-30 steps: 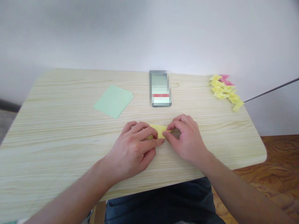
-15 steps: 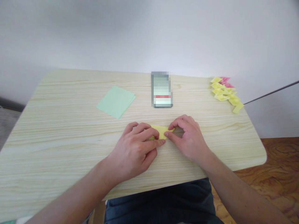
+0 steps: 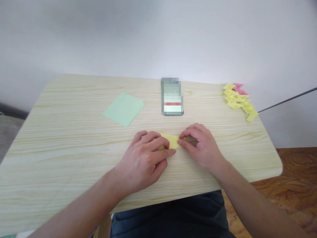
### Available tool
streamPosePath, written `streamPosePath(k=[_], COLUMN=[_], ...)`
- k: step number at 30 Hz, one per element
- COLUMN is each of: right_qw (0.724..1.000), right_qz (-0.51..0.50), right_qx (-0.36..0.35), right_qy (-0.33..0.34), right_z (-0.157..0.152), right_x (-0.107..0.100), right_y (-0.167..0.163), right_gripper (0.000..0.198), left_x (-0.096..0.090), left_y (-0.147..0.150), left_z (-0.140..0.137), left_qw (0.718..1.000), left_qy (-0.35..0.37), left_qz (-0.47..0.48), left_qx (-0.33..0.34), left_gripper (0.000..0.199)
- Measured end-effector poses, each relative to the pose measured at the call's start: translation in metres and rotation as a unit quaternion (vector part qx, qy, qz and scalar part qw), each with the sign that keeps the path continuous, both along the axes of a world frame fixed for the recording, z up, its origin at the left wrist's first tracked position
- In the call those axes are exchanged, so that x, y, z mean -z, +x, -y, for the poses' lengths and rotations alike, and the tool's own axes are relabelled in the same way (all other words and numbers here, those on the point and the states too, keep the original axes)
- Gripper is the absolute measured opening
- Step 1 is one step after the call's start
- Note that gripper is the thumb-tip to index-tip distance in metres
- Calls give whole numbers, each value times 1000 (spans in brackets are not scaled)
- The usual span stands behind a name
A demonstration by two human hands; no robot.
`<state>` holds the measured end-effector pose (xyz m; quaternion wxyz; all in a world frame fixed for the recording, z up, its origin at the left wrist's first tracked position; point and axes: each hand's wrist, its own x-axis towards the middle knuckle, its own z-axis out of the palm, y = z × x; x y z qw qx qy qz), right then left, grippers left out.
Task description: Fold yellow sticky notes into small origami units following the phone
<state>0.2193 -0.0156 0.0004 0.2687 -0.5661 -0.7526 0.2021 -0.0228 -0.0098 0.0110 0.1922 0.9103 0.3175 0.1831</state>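
A small piece of folded yellow paper lies on the table between my two hands. My left hand covers its left part, with the fingers curled and pressing the paper down; the thumb and a fingertip sit along its near edge. At the paper's right end, my right hand pinches the tip between thumb and index finger. The left end of the paper is hidden under my left hand.
Sheets of light green paper lie at the back left. A phone with a blurred screen rests near the wall. Several folded yellow paper pieces and pink ones stand at the table's right back edge.
My right thumb has slid slightly right, closer to the index finger at the paper's tip. My left hand stays in place on the paper. The whole view has shifted a little.
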Motion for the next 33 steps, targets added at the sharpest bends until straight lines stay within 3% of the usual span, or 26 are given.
streamPosePath(k=[11, 24, 33], right_qw=[1000, 1000, 1000], right_qz=[0, 1, 3], right_qx=[6, 6, -2], right_qy=[4, 19, 24], right_z=[3, 2, 5], right_x=[1, 3, 4], right_y=[-4, -4, -2], right_gripper=[3, 2, 6], left_x=[-1, 10, 9], left_y=[1, 15, 16], left_z=[0, -5, -2], left_qw=[1000, 995, 993], left_qy=[-10, 7, 3], left_qz=[19, 26, 16], left_qx=[-9, -97, -115], left_gripper=[29, 17, 15])
